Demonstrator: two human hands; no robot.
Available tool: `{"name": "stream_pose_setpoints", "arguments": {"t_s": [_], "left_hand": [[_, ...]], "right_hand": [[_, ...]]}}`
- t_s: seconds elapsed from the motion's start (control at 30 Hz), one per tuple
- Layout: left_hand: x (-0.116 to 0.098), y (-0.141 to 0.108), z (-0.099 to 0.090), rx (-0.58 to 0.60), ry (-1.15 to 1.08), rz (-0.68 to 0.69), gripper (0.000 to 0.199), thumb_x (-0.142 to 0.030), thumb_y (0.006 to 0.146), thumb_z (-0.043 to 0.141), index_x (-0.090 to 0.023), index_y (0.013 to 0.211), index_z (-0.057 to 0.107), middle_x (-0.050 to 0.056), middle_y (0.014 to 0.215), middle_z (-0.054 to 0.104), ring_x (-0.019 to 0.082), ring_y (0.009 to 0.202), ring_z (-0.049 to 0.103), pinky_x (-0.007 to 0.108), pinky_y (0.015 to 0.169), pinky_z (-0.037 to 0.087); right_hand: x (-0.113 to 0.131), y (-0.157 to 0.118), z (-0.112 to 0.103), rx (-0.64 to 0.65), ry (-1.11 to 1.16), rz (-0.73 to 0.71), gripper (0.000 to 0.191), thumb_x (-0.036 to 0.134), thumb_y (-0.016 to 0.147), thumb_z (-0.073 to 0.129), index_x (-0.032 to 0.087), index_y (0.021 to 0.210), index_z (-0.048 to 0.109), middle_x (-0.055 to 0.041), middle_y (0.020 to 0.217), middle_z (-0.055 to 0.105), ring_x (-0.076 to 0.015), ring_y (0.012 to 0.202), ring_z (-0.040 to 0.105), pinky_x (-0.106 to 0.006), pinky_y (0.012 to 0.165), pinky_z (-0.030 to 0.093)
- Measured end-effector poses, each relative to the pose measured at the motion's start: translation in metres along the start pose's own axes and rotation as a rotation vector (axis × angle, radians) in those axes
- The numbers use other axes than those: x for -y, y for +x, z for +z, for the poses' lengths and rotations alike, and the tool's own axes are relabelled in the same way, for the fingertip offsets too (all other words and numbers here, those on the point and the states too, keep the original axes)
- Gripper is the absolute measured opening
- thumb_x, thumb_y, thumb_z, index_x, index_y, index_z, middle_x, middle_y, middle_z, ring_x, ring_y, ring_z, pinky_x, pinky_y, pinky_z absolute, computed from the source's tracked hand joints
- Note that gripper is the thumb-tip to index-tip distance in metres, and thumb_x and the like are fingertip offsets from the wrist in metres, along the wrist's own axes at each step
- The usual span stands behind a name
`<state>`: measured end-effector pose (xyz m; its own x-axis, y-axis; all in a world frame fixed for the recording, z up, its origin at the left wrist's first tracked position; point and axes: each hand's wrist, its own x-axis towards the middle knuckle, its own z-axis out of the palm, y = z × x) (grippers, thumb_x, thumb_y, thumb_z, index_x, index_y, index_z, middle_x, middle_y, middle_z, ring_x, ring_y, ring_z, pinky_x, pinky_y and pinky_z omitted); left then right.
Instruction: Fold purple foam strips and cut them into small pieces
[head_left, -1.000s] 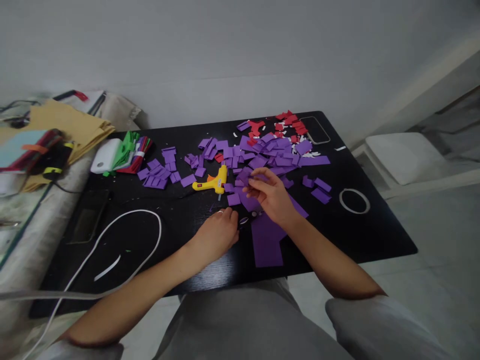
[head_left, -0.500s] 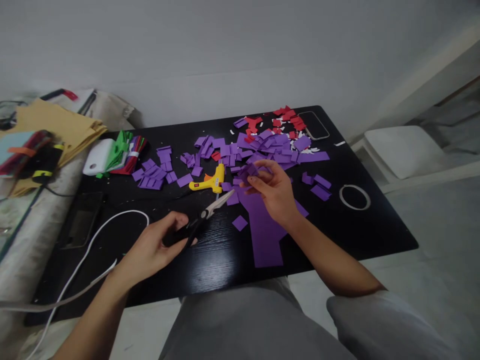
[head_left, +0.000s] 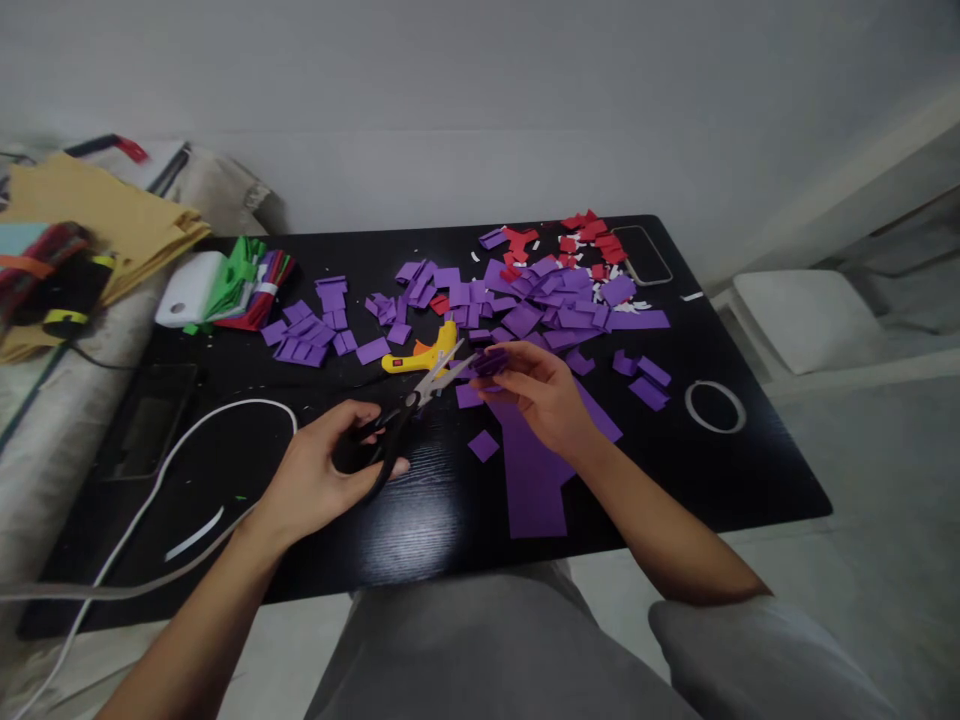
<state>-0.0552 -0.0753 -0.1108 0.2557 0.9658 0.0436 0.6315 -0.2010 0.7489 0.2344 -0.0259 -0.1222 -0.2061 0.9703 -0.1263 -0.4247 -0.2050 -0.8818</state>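
My left hand [head_left: 319, 475] is closed around the black handles of a pair of scissors [head_left: 415, 400], whose blades stand apart and point up and right. Between the fingertips of my right hand [head_left: 536, 390] is a small dark purple piece [head_left: 491, 363], paper or felt, just right of the blade tips. Large purple sheets [head_left: 532, 480] lie under my right hand. A loose purple square [head_left: 483, 446] rests on the table to their left. Just behind the scissors is a yellow glue gun [head_left: 421, 357].
The black table [head_left: 427, 540] holds a heap of purple pieces [head_left: 555, 295], red scraps [head_left: 592, 232], a pale ring [head_left: 715, 407] and a rectangular frame [head_left: 642, 256]. A white cable [head_left: 169, 470] loops at left. Bundled coloured sheets [head_left: 251, 285] lie behind it; a white stool [head_left: 791, 318] stands right.
The scissors' blades have opened, and their tips have come up beside the purple piece. My right hand still pinches that piece. The view has shifted slightly.
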Motion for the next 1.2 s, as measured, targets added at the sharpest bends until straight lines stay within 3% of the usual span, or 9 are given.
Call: {"name": "stream_pose_setpoints", "arguments": {"t_s": [0.13, 0.3, 0.53, 0.73, 1.2], "left_hand": [[0.001, 0.001, 0.003, -0.061, 0.031, 0.009, 0.034, -0.044, 0.084, 0.078, -0.022, 0.105, 0.062, 0.0, 0.097, 0.069, 0.018, 0.085, 0.067, 0.027, 0.079, 0.054], [0.006, 0.0, -0.001, -0.059, 0.113, 0.004, 0.036, -0.045, 0.082, 0.078, -0.023, 0.104, 0.059, -0.001, 0.092, 0.068, 0.017, 0.078, 0.065, 0.026, 0.071, 0.05], [-0.005, 0.002, 0.0, -0.071, 0.236, 0.042, 0.051, -0.064, 0.078, 0.079, -0.022, 0.1, 0.06, -0.001, 0.083, 0.068, 0.017, 0.066, 0.063, 0.028, 0.062, 0.046], [-0.01, 0.003, 0.005, -0.072, 0.295, 0.126, 0.041, -0.057, 0.086, 0.075, -0.022, 0.1, 0.059, -0.001, 0.082, 0.069, 0.018, 0.068, 0.067, 0.027, 0.063, 0.047], [-0.009, 0.008, 0.009, -0.111, 0.312, 0.152, 0.034, -0.048, 0.088, 0.075, -0.02, 0.103, 0.062, 0.001, 0.088, 0.073, 0.018, 0.074, 0.072, 0.026, 0.067, 0.053]], "right_hand": [[0.003, -0.002, 0.001, 0.047, 0.012, 0.012, 0.027, 0.027, 0.08, 0.08, 0.026, 0.106, 0.075, -0.0004, 0.106, 0.082, -0.0201, 0.099, 0.08, -0.041, 0.099, 0.064], [-0.002, -0.001, 0.0, 0.026, -0.009, -0.01, 0.031, 0.038, 0.079, 0.088, 0.028, 0.103, 0.073, 0.0014, 0.1, 0.082, -0.0201, 0.09, 0.082, -0.038, 0.089, 0.067], [-0.009, 0.001, 0.0, -0.005, -0.003, -0.014, 0.034, 0.044, 0.079, 0.09, 0.025, 0.101, 0.072, 0.0028, 0.088, 0.081, -0.0194, 0.08, 0.083, -0.032, 0.077, 0.07], [-0.01, 0.001, -0.001, -0.016, -0.036, -0.013, 0.037, 0.047, 0.078, 0.089, 0.025, 0.104, 0.073, 0.002, 0.091, 0.08, -0.0171, 0.08, 0.081, -0.033, 0.08, 0.07], [-0.008, -0.001, 0.004, -0.009, 0.018, 0.001, 0.031, 0.04, 0.077, 0.091, 0.024, 0.097, 0.075, 0.0029, 0.083, 0.08, -0.0162, 0.075, 0.081, -0.029, 0.074, 0.07]]}}
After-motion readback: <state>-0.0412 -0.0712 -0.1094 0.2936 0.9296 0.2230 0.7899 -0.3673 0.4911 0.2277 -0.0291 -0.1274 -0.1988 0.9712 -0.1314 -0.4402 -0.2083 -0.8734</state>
